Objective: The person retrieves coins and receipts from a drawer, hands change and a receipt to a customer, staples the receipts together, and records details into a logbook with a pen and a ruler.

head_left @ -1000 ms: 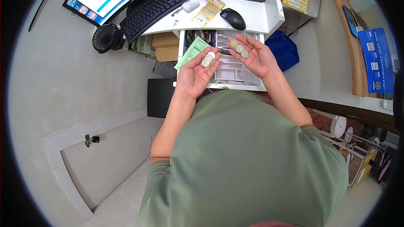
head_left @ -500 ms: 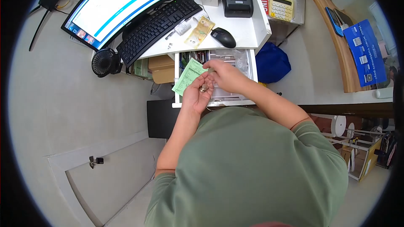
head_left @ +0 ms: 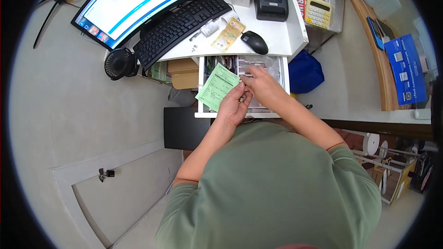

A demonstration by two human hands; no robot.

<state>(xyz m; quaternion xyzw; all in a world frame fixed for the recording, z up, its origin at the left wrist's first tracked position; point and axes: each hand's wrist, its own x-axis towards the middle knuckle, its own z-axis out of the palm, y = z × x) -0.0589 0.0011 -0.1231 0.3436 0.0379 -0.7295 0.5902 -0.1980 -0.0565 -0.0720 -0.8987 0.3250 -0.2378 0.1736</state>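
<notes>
My left hand (head_left: 234, 106) is closed around a green printed slip (head_left: 217, 87), which sticks out to the left over the open drawer (head_left: 201, 80). A few coins (head_left: 242, 97) show in the curled fingers of the same hand. Right beside those fingertips, my right hand (head_left: 265, 86) is closed with its fingers bent. What the right fingers pinch, if anything, is hidden. Beneath both hands, the drawer holds pens and clear plastic bags (head_left: 272, 67).
On the white desk (head_left: 184, 51) are a keyboard (head_left: 180, 30), a mouse (head_left: 254, 42), a yellowish banknote (head_left: 229, 34), a small printer (head_left: 271, 4) and a monitor (head_left: 134, 7). A small fan (head_left: 120, 63) stands left. A yellow calculator (head_left: 318, 12) lies right.
The whole view has shifted slightly, with the desk now further right. My left hand has turned so the slip shows more fully and the coins less. The right fingers have shifted beside the left fingertips.
</notes>
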